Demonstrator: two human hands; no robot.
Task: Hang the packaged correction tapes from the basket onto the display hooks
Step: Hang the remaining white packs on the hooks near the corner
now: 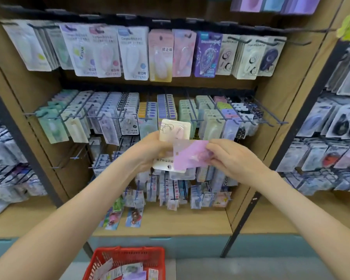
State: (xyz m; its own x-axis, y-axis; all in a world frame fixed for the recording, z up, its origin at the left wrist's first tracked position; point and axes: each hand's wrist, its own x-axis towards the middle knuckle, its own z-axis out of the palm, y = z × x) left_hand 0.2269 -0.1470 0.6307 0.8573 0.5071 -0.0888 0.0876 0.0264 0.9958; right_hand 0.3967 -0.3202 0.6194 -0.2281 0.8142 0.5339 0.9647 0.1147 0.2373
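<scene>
Both hands are raised in front of the middle rows of display hooks (141,118). My left hand (150,150) grips a small stack of cream and white correction tape packs (175,129), held upside down. My right hand (230,156) pinches a pink pack (190,155) by its right edge, lying across the front of that stack. A red basket (129,253) stands on the floor below, with several more packs (129,269) inside.
Wooden shelving holds rows of hooks crowded with hanging packs: large ones on the top row (133,55), smaller ones lower down. A bare hook (77,156) sticks out at the lower left. Dark metal uprights (291,142) separate the neighbouring bays.
</scene>
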